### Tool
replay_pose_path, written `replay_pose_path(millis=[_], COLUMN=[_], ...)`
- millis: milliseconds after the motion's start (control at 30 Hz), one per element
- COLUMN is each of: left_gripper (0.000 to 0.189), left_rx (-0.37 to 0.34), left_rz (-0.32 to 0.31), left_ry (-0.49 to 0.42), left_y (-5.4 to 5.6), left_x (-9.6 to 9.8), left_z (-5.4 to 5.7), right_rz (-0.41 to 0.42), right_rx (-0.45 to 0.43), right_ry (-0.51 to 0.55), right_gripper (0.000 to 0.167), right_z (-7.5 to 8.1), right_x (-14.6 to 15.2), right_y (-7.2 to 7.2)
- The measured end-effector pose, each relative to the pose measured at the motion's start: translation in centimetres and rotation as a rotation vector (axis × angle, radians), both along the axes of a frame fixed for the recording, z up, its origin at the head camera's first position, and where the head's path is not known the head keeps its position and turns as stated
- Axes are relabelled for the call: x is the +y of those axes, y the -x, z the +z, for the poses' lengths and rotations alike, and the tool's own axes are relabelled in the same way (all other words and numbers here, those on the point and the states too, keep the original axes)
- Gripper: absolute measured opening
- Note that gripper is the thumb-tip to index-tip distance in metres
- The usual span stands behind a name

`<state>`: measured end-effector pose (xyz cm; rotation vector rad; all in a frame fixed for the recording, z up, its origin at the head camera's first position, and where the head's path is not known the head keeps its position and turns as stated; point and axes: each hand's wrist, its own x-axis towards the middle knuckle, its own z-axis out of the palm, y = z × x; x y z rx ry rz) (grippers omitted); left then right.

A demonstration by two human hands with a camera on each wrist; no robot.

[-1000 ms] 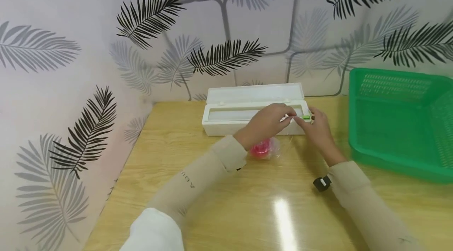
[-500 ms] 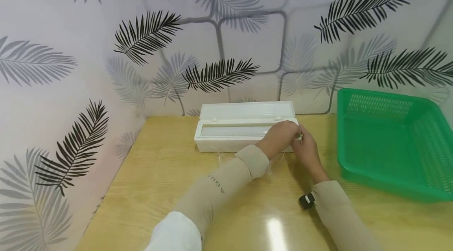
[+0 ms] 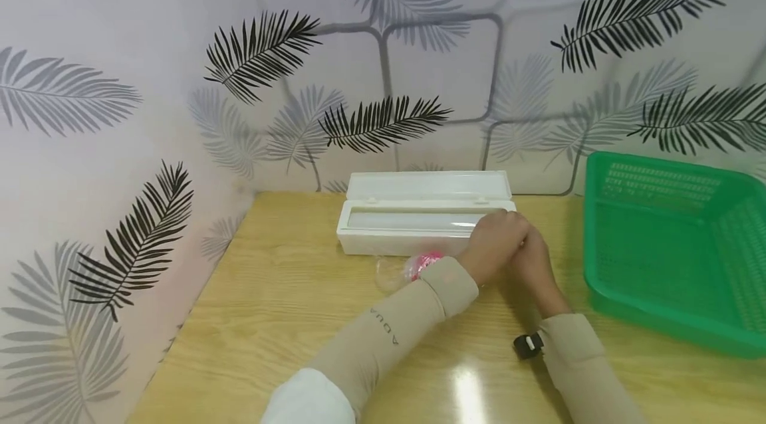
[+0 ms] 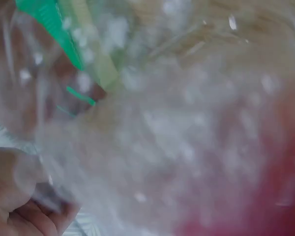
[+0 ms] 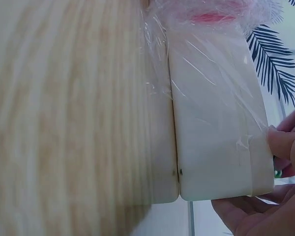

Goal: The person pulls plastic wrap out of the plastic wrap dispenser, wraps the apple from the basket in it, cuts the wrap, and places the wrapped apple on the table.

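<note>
A long white cling film dispenser box [image 3: 395,242] stands at the back of the table, its lid [image 3: 427,186] raised and a pale roll [image 3: 413,220] inside. My left hand [image 3: 493,246] pinches clear cling film [image 4: 152,132] at the box's right end. Beside it, my right hand [image 3: 532,264] grips that end, thumb on its side and fingers underneath in the right wrist view. A small green piece [image 5: 278,173] shows there by my fingers. Below the box, a pink item [image 3: 426,263] lies wrapped in film, partly hidden by my left sleeve.
A green plastic basket [image 3: 676,318] stands to the right of the box on the wooden table [image 3: 269,304]. Directly behind the table is a leaf-patterned backdrop [image 3: 431,65]. A black wrist device [image 3: 528,346] sits at my right sleeve.
My left hand has moved right and nearer to me, up against my right hand, hiding the box's green slider. The film-wrapped pink item has shifted slightly left. The head view has tilted up.
</note>
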<state>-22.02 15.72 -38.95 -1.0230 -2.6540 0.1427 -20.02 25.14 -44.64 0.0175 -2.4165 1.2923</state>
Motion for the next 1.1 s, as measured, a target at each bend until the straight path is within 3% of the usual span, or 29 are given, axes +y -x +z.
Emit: replay_pose_path(millis=[167,300,500,733,800,900,1100], left_gripper=[0.017,0.018,0.014,0.012,0.012,0.010,0.010], left_rx=[-0.109,-0.162,-0.159,-0.280,-0.299,-0.269,-0.277], left_rz=[-0.008,0.002,-0.025,-0.027,-0.034,-0.073,-0.096], left_ry=[-0.033,-0.055,-0.071,-0.136,-0.124,-0.068,0.002], left_y=[0.1,0.4,1.4,2.5,2.6,2.5,2.3], left_x=[-0.2,0.1,-0.1,-0.5,-0.6,-0.5,-1.0], left_z=[-0.4,-0.4,0.8,2.0,2.3,2.6,2.4], right_rz=[0.020,0.017,0.070,0.094,0.083,0.074,0.124], right_rx=[-0.096,-0.090,-0.031,-0.002,-0.017,-0.046,-0.052], right_ry=[0.010,-0.007,-0.025,-0.042,-0.051,-0.064,-0.056], right_gripper=[0.047,0.051,0.050,0.047,0.049,0.053,0.054], right_z=[-0.3,-0.7,-0.2,0.3,0.4,0.4,0.1], right_x=[0.5,0.9,1.4,1.7,1.8,2.0,1.9], right_y=[-0.9,-0.8,0.1,1.0,1.1,0.9,0.6])
